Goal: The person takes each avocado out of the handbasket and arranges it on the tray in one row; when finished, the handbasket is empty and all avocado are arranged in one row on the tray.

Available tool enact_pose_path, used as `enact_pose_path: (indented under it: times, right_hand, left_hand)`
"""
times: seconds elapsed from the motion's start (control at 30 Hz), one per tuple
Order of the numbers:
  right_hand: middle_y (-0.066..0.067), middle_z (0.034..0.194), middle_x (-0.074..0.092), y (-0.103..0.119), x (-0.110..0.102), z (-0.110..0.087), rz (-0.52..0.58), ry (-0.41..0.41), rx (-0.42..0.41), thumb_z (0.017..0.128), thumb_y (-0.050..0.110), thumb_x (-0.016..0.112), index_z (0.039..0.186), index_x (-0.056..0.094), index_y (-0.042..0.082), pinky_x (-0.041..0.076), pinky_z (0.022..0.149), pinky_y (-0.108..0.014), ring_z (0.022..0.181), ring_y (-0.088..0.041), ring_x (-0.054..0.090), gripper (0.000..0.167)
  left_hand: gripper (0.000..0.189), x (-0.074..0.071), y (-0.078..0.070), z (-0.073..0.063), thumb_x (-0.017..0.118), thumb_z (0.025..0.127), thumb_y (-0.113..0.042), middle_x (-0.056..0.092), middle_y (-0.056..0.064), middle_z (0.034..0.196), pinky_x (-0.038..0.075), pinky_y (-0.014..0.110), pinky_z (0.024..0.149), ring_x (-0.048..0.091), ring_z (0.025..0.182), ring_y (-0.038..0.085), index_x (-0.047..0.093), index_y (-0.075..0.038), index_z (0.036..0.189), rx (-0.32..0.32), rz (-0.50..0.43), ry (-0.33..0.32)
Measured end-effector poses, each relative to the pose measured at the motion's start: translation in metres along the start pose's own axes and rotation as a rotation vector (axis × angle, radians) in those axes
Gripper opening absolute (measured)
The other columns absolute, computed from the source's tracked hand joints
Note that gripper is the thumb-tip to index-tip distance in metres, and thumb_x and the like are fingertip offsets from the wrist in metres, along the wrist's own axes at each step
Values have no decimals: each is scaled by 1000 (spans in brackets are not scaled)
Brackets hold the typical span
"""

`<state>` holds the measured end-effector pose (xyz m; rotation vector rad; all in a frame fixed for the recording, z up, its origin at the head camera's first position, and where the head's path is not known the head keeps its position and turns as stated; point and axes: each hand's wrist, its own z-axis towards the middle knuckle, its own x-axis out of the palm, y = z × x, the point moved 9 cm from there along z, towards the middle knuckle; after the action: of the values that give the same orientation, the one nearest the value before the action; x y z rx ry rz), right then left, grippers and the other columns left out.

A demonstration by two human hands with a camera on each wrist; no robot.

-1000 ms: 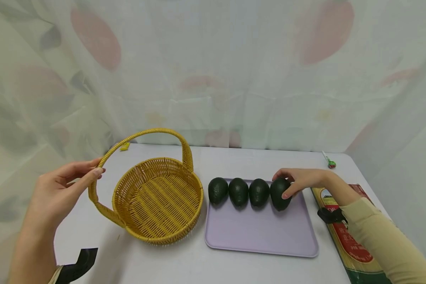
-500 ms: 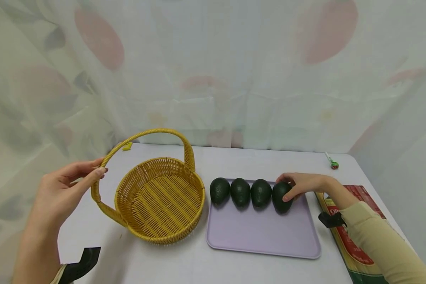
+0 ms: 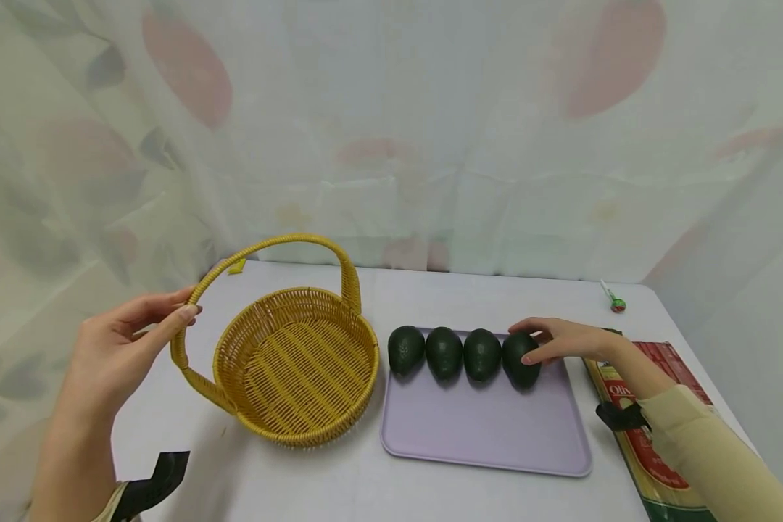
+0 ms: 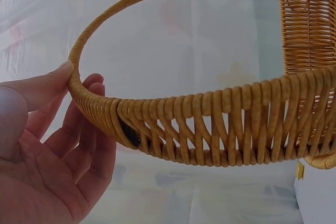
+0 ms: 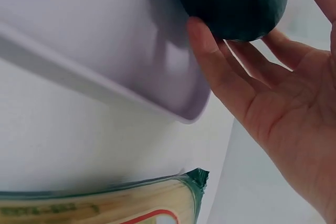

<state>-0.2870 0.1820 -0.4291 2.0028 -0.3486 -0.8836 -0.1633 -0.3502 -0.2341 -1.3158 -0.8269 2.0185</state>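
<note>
A round golden woven basket (image 3: 300, 377) with a tall arched handle stands tilted toward the right on the left half of the table. My left hand (image 3: 130, 333) pinches the left side of that handle between thumb and fingers; the left wrist view shows the handle (image 4: 94, 100) between them. Several dark green avocados lie in a row along the back edge of a lilac tray (image 3: 483, 428). At the row's right end, my right hand (image 3: 564, 341) loosely holds an avocado (image 3: 518, 366), thumb at its near right side and fingers behind it. Nothing lies inside the basket.
A yellow and red package (image 3: 652, 442) lies under the right forearm, beside the tray. Toward the back right is a green-wrapped lollipop (image 3: 616, 303). A small yellow item (image 3: 237, 267) sits at the back left. A patterned curtain (image 3: 391, 145) hangs behind the table.
The right hand's grip on the end avocado has loosened slightly, with the hand a little farther back. The left hand and basket hold still, while the whole view has shifted a little.
</note>
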Motion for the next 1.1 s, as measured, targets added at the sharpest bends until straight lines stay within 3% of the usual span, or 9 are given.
enact_pose_path:
  times: [0.2,0.57,0.77,1.1]
  right_hand:
    - [-21,147,38,-2,-3,-6,-43,-61,-33,91,27,70,146,40,6,47,94,-42,133,-43,39,66]
    - [-16,150,37,-4,-7,-14,-47,-124,-49,91,29,70,145,42,12,35,103,-59,135,-42,36,64]
    - [-15,150,37,-4,-7,-14,-33,-135,-60,90,28,71,144,43,13,34,103,-60,135,-43,35,62]
    - [-15,148,39,-5,-7,-14,-57,-161,-81,91,28,71,144,44,12,35,102,-59,132,-43,38,61]
  left_hand:
    - [25,1,0,0,71,91,-20,68,-25,106,46,4,76,60,97,-1,71,-1,108,4,-17,0]
    - [24,0,0,0,71,91,-20,68,-24,105,46,5,75,60,96,-1,72,-4,109,11,-14,-3]
    - [23,0,1,-1,71,91,-20,69,-22,106,47,6,74,61,93,-1,72,-7,110,2,-24,0]
    - [26,1,0,0,70,92,-20,68,-24,105,47,5,75,61,93,-1,71,-2,110,-1,-23,0]
